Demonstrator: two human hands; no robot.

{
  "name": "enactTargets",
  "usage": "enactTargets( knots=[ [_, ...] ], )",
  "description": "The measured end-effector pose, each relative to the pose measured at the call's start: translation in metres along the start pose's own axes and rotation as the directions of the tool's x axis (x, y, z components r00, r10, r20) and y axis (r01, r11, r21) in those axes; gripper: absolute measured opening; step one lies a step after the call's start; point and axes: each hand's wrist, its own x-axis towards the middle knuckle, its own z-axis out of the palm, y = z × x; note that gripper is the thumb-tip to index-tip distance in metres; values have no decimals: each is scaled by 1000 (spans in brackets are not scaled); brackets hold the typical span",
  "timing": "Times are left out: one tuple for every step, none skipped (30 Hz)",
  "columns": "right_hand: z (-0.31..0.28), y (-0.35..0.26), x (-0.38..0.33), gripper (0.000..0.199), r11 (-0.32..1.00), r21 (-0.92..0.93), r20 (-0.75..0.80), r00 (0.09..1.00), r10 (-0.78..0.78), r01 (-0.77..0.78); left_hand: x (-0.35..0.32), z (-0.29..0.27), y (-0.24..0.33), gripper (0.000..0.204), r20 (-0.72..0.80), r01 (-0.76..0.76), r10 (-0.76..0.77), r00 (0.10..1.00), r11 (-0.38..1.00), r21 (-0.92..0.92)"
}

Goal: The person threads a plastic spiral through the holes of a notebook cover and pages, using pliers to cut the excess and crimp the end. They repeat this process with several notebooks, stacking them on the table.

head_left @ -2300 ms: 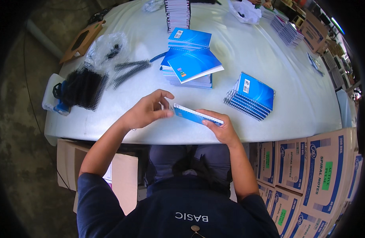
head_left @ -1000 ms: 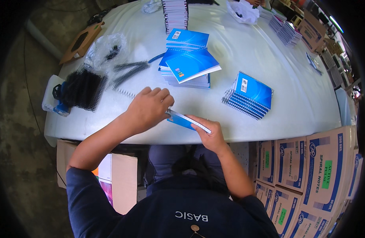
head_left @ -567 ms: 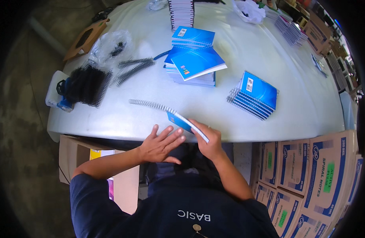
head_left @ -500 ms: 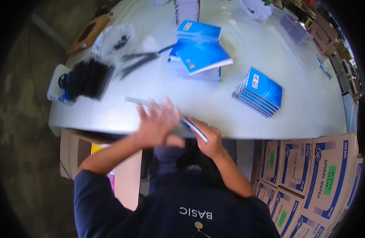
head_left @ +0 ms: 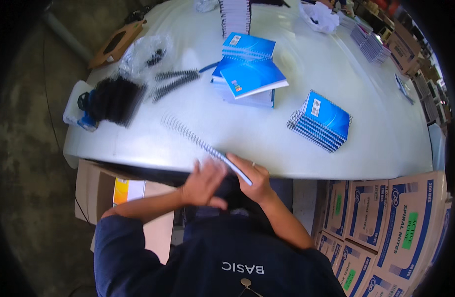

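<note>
My right hand (head_left: 253, 180) grips a notebook (head_left: 239, 171), seen almost edge-on over the table's front edge. A spiral coil (head_left: 189, 134) runs from the notebook's upper end toward the far left, its free part sticking out above the table. Beside the notebook, my left hand (head_left: 205, 182) is open, thumb stretched out and fingertips smeared by motion; whether it touches the coil cannot be made out. Farther off lies a pile of blue-covered notebooks (head_left: 254, 76), the top one askew. To the right stands a neat stack of blue spiral notebooks (head_left: 326, 116).
Loose black coils (head_left: 175, 84) lie at left, near a clear plastic bag (head_left: 144, 53) and a dense bundle of dark coils (head_left: 117, 101). An open carton (head_left: 158, 230) stands below the table at left, stacked cartons (head_left: 410, 222) at right. A white bag (head_left: 319, 17) sits far back.
My left hand has drawn back toward me, off the coil's middle. The coil and notebook have tilted, their near end lower. The right hand keeps its hold.
</note>
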Motion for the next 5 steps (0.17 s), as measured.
enactTargets(
  knots=[
    [-5,-5,6,46,996,-34,33,996,-78,79,9,-24,1,110,-310,-204,293,904,935,289],
    [-3,-8,7,48,996,61,92,993,-73,67,17,-40,-1,110,-474,-279,597,647,764,581],
    [0,-10,8,47,995,50,90,992,-87,82,22,-47,-10,106,-685,-61,407,604,881,469],
    [5,-11,5,47,995,46,101,991,-92,87,32,-53,-32,103,-843,157,177,508,943,292],
    [9,-11,6,46,993,62,109,988,-108,102,29,-49,-30,103,-840,157,170,516,945,288]
  ],
)
